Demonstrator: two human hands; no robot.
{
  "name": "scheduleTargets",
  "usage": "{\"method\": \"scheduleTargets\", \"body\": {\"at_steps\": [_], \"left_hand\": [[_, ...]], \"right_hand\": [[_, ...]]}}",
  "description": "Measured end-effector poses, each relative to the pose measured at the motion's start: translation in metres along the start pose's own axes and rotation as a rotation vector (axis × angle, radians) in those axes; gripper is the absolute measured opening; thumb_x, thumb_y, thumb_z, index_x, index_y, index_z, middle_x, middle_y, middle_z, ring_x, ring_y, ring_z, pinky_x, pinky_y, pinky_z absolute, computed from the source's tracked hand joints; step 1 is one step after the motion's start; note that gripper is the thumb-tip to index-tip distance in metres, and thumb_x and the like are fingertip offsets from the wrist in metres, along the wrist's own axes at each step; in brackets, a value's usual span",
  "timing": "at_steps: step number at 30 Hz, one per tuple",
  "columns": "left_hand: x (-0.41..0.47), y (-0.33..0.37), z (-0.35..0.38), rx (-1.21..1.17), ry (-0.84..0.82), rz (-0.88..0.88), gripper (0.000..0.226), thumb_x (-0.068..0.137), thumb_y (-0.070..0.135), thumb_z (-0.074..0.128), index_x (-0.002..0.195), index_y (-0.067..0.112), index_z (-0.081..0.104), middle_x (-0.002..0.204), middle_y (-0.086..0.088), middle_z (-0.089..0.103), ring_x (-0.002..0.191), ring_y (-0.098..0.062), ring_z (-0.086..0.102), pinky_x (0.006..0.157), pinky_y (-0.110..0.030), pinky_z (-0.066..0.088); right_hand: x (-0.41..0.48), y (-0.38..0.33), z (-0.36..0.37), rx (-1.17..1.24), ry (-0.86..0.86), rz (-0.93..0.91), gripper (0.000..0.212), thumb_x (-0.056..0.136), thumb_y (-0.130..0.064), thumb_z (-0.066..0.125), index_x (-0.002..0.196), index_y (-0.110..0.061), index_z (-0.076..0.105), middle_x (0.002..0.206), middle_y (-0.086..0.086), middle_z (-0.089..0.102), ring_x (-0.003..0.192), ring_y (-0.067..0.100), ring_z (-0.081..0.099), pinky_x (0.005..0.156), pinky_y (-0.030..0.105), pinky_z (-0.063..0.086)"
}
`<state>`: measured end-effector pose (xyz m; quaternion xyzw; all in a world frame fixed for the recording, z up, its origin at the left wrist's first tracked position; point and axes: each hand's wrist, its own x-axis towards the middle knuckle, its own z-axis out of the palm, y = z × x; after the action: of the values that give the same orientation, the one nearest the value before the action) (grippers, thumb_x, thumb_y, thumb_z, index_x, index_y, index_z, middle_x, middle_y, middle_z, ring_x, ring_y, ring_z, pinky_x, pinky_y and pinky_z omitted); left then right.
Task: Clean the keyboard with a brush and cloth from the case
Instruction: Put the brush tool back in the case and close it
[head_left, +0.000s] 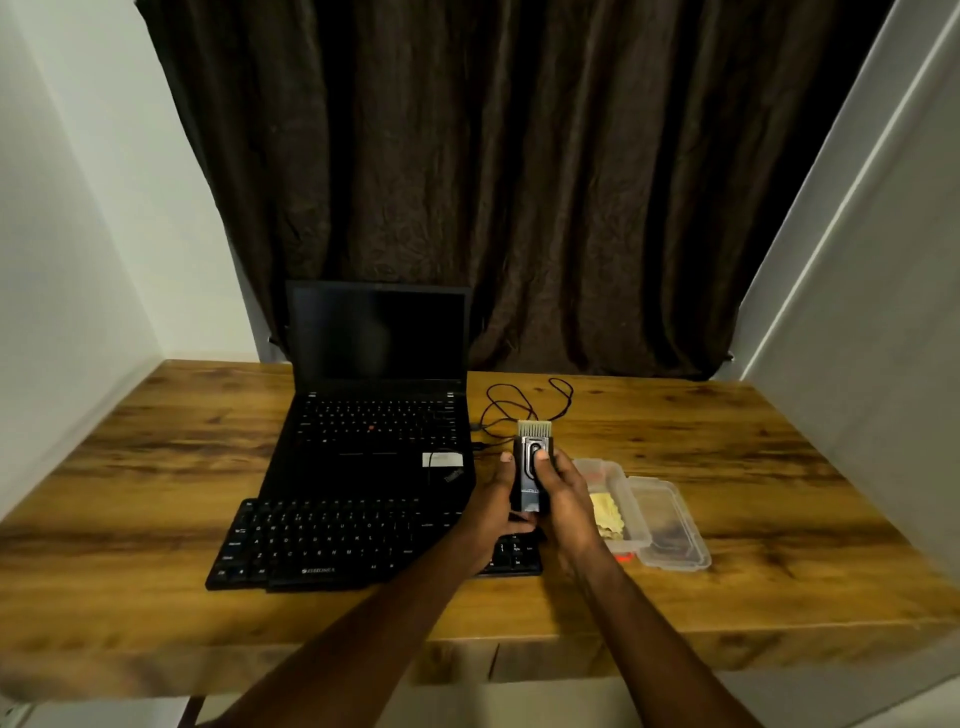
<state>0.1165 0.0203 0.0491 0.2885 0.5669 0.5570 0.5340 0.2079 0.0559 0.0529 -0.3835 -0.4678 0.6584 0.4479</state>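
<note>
Both hands hold a black brush upright above the right end of the black keyboard; its pale bristles point away from me. My left hand grips its left side and base. My right hand wraps the right side, thumb pressed on the oval slider on its face. Just to the right lies the open clear plastic case with a yellow cloth inside. The case's lid lies flat beside it.
An open black laptop stands behind the keyboard, its screen dark. A black cable coils on the wooden table behind the brush. White walls close in on both sides, and a dark curtain hangs at the back.
</note>
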Motion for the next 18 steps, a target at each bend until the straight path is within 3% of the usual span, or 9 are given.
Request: {"method": "scheduleTargets", "body": {"at_steps": [8,14,18], "left_hand": [[0.002,-0.008,0.006,-0.028,-0.059,-0.029,0.048,0.105,0.050,0.031,0.135,0.020,0.055,0.120,-0.009,0.068,0.109,-0.023,0.067,0.088,-0.049,0.058],[0.006,-0.013,0.011,-0.069,-0.074,-0.043,0.043,0.105,0.048,0.032,0.133,0.024,0.055,0.121,-0.009,0.068,0.110,-0.023,0.067,0.089,-0.052,0.057],[0.011,-0.015,0.013,-0.066,-0.068,-0.061,0.043,0.105,0.050,0.033,0.131,0.025,0.056,0.121,-0.008,0.068,0.105,-0.023,0.069,0.088,-0.051,0.058]], "right_hand": [[-0.003,-0.003,-0.005,-0.045,0.108,-0.025,0.020,0.099,-0.023,0.055,0.104,-0.012,0.071,0.093,0.011,0.075,0.084,0.024,0.070,0.073,0.037,0.057],[-0.003,-0.001,-0.014,-0.083,0.092,-0.038,0.022,0.099,-0.014,0.050,0.108,-0.016,0.070,0.098,0.012,0.075,0.087,0.023,0.072,0.070,0.035,0.058],[0.001,0.005,-0.028,-0.115,0.033,-0.012,0.027,0.099,-0.011,0.051,0.118,-0.019,0.068,0.108,0.011,0.073,0.097,0.024,0.070,0.080,0.038,0.057]]}}
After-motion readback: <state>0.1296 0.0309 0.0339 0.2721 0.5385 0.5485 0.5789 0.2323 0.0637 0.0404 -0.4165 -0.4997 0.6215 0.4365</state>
